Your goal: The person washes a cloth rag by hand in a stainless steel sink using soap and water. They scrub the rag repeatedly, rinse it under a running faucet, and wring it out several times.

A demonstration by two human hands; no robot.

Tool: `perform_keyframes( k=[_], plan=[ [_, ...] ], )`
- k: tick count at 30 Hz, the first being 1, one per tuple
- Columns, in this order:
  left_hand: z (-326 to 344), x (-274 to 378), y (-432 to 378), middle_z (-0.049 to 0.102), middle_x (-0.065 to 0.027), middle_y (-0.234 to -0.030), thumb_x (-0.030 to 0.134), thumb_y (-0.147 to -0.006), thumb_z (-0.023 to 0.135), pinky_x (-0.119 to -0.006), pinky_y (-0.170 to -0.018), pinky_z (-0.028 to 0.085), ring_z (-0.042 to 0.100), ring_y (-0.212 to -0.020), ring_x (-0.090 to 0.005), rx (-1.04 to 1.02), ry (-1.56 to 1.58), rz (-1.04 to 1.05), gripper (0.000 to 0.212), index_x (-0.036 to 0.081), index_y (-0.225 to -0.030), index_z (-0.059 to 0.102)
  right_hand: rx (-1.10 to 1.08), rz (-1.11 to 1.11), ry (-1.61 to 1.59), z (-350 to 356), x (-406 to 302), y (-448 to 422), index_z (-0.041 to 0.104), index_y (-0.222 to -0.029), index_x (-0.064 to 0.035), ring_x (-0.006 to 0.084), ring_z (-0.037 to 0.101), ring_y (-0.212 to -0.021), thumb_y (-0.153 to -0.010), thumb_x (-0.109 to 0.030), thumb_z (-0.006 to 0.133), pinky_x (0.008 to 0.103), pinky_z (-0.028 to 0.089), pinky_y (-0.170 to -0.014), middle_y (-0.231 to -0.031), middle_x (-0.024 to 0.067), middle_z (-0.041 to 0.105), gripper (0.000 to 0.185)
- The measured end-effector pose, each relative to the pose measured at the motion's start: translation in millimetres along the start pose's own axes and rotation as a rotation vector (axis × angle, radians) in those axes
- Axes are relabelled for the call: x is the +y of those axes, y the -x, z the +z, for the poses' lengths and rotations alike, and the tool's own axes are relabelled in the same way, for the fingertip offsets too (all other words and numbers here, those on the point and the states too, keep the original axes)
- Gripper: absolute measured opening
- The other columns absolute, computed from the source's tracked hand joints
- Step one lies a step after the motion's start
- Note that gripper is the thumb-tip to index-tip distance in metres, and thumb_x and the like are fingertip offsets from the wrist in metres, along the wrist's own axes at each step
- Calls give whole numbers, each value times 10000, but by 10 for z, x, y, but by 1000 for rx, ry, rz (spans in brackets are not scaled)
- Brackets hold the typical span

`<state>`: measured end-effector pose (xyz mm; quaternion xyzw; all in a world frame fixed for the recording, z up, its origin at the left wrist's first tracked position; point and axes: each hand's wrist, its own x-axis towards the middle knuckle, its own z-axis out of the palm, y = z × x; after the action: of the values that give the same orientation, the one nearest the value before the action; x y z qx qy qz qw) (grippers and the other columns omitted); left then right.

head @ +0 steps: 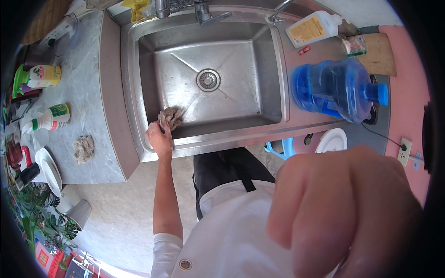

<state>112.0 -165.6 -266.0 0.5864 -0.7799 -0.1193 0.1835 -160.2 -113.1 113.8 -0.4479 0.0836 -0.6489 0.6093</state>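
My left hand [160, 138] grips a crumpled brownish cloth [170, 118] at the near left corner of a stainless steel sink [205, 100]. The hand looks wet and reaches over the sink's front rim, with the cloth against the inner wall and bottom. A round drain strainer [208, 80] sits in the middle of the basin. Raised close to the camera, my right hand [333, 208] is blurred and large, its fingers curled in. Its palm side is hidden, and nothing shows in its grasp.
Metal faucets [205, 14] stand behind the sink. To the right lie a blue water jug [333, 90], a white plastic bottle [313, 29] and a wooden board [379, 55]. The left counter [87, 114] holds another cloth [83, 149], a spray bottle [41, 76] and white plates [50, 170].
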Motion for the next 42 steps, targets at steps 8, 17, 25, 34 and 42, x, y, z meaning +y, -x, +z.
perform_keyframes(
  k=[8,17,25,34,42],
  plan=[
    [-45,30,-20,600,-124,-881,230,-834,622,-392,-841,378,565,-867,-303,-35,8,-19,230,22,-929,592,0,8,-9,22,43,-5,579,-726,-11,155,381,-494,-784,-37,590,262,233,-437,-657,69,504,65],
    [-24,43,-28,585,-117,-854,218,-839,618,-395,-843,380,558,-836,-300,-14,3,-1,214,24,-924,593,-2,17,-1,33,72,15,588,-751,-5,153,387,-517,-787,-38,575,262,246,-457,-677,68,512,51],
    [-22,18,-19,583,-116,-854,220,-838,618,-395,-843,382,559,-851,-300,-19,8,-7,223,21,-936,597,-8,12,-4,37,88,31,596,-773,1,151,392,-538,-790,-38,562,262,258,-474,-695,68,520,54],
    [-16,6,-13,600,-122,-865,238,-838,620,-393,-824,382,573,-859,-305,7,13,12,229,25,-920,596,-21,12,-4,42,112,51,605,-797,6,149,398,-562,-793,-39,547,262,272,-494,-715,67,528,74],
    [-24,26,-13,583,-114,-857,202,-833,617,-395,-844,381,560,-856,-295,-22,-5,-5,207,22,-931,592,-26,11,-12,19,122,89,613,-819,12,147,404,-582,-796,-40,533,262,284,-511,-733,66,535,98]
  ],
)
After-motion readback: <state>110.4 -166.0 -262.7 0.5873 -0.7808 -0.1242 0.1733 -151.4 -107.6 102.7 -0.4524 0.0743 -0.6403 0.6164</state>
